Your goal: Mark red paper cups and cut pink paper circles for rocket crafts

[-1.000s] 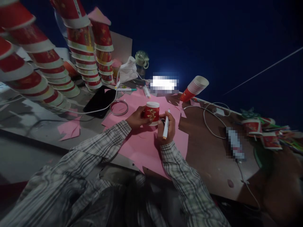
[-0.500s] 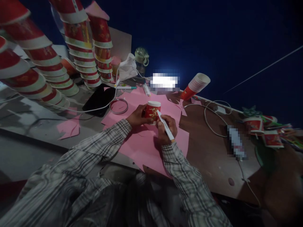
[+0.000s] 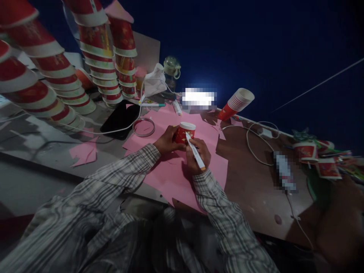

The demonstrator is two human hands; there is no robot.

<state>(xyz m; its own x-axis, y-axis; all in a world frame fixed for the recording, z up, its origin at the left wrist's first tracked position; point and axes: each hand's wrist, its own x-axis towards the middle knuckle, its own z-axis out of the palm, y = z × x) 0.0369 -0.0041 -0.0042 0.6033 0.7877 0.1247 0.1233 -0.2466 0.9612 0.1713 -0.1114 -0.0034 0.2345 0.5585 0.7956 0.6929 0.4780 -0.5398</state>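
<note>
My left hand point(image 3: 170, 142) grips a red paper cup point(image 3: 182, 136) with a gold pattern and a white rim or base facing up. In my right hand point(image 3: 200, 155) is a white marker point(image 3: 195, 152) with an orange end, held like a pen. Its upper tip meets the front of the cup; whether it leaves a mark is too small to tell. Below both hands lies a sheet of pink paper point(image 3: 159, 174), its edges cut unevenly. A ring-shaped roll point(image 3: 143, 127) rests on the pink paper left of the cup.
Tall stacks of red and white cups point(image 3: 99, 64) rise at the left. Beside them lies a black phone point(image 3: 119, 121). A leaning cup stack point(image 3: 237, 103) stands at the back right. Cables point(image 3: 256, 153) cross the brown table, and someone's blurred arm point(image 3: 341, 220) is at the far right.
The cup has tilted slightly, and the marker tip has shifted a little left across its front. Both hands keep their hold. The view has shifted slightly.
</note>
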